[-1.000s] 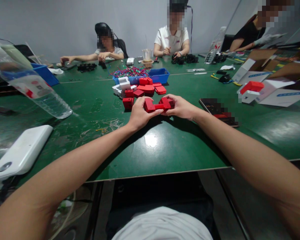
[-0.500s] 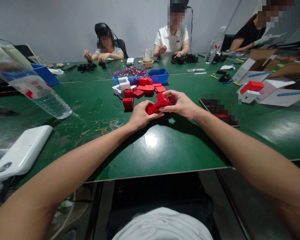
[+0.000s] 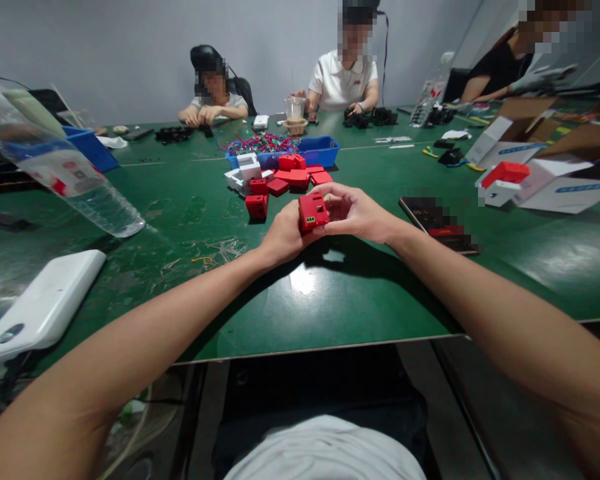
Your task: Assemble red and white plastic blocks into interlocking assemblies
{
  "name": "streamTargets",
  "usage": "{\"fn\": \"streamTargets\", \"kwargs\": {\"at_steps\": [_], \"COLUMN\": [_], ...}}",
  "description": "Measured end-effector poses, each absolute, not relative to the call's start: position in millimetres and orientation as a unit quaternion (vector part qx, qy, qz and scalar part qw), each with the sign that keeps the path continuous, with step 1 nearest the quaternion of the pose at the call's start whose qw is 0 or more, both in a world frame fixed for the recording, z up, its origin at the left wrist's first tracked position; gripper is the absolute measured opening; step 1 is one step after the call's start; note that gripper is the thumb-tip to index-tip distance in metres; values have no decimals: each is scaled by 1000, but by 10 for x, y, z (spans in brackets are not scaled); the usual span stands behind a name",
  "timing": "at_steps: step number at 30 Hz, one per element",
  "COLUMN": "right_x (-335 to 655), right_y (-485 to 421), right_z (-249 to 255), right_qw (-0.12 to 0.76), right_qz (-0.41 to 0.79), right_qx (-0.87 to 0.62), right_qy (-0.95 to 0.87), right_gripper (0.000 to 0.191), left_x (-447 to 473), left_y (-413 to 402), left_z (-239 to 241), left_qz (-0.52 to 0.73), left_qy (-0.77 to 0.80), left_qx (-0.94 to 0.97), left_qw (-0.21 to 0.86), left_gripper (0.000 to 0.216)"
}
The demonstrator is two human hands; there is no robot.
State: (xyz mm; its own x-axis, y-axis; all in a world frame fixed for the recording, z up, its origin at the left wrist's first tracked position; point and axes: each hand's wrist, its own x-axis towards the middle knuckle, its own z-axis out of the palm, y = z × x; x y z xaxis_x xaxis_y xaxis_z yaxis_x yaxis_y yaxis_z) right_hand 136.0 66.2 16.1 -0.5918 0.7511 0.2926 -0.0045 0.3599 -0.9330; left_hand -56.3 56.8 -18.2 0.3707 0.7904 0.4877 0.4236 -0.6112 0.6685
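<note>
Between both hands, just above the green table point(image 3: 240, 313), is a small red plastic box point(image 3: 313, 211) with a square opening and a small green patch on its face. My left hand point(image 3: 286, 233) is closed around its left and lower side. From the right, my right hand point(image 3: 356, 212) grips it with thumb and fingers; the fingertips behind the box are partly hidden. A little beyond and to the left lie several loose red boxes point(image 3: 298, 179), one red box point(image 3: 257, 208) standing nearest, and some white plastic housings point(image 3: 249, 167).
Behind the pile sits a blue tray point(image 3: 320, 155) with coloured wires point(image 3: 263, 144). A phone point(image 3: 437, 223) lies to the right, before white cartons point(image 3: 555, 180). At left are a tilted plastic bottle point(image 3: 75, 167) and a white device point(image 3: 45, 300). Several people sit across the table.
The red pieces, earlier tilted and seemingly apart, now appear as one closed box, turned with its face toward me. My hands stay in nearly the same place. Co-workers' hands have shifted.
</note>
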Motion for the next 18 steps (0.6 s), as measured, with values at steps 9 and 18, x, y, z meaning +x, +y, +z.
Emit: {"fn": "streamTargets", "kwargs": {"at_steps": [9, 18], "right_x": [1356, 1330], "right_y": [632, 620], "right_z": [178, 103], "right_qw": [347, 398], "right_qz": [461, 200], "right_qx": [-277, -296], "right_qy": [-768, -845], "right_gripper": [61, 54], "left_x": [-569, -573], "left_y": [568, 584], "left_z": [-196, -182], "left_qz": [420, 437], "left_qy": [385, 401], "left_qx": [799, 796], "left_qw": [192, 125], "left_gripper": [47, 70]}}
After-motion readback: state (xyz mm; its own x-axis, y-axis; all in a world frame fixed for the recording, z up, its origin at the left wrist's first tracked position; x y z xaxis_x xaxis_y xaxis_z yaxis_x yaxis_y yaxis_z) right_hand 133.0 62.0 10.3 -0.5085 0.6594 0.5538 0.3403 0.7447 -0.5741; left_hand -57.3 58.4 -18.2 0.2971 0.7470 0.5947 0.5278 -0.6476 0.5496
